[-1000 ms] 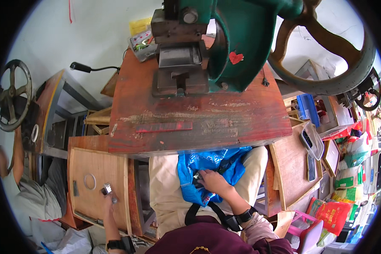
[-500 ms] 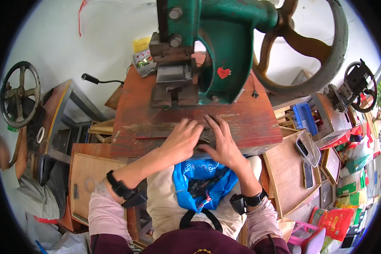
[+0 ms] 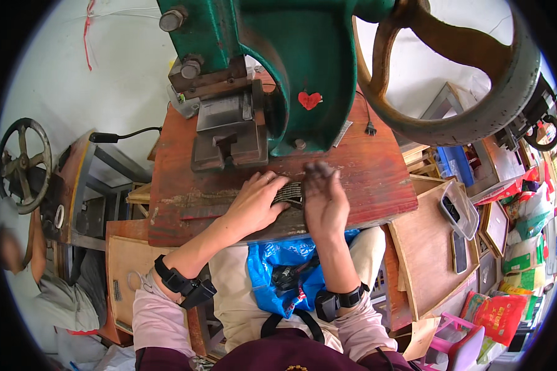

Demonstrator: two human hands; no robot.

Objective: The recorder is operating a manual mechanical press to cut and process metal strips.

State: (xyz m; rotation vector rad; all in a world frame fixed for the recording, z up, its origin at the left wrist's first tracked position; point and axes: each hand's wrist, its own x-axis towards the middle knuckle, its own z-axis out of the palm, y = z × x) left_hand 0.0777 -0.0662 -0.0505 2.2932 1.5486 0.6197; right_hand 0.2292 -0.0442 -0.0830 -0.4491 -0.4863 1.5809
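Note:
A row of thin dark metal pieces [image 3: 289, 193] lies side by side near the front of the red-brown wooden table [image 3: 371, 179]. My left hand [image 3: 257, 201] is closed over the row, its fingers curled down on the pieces and hiding many of them. My right hand [image 3: 326, 204] stands at the row's right end, fingers stretched out and slightly blurred, palm turned toward the pieces. Behind the hands rises a green hand press [image 3: 319, 55] with a metal die block [image 3: 229, 145]. In my lap, a blue bag [image 3: 263, 260] holds dark items that I cannot make out.
The press's large handwheel [image 3: 476, 117] overhangs the table's right side. Wooden trays stand low at both sides; the right tray [image 3: 424, 247] has a clear plastic box [image 3: 461, 207] at its edge. Another person's arm [image 3: 37, 244] shows at far left, below a second handwheel [image 3: 23, 166].
The view has shifted, bringing the press further left. My right hand has turned more upright, its fingers straighter and off the top of the row; more striped pieces show between the hands.

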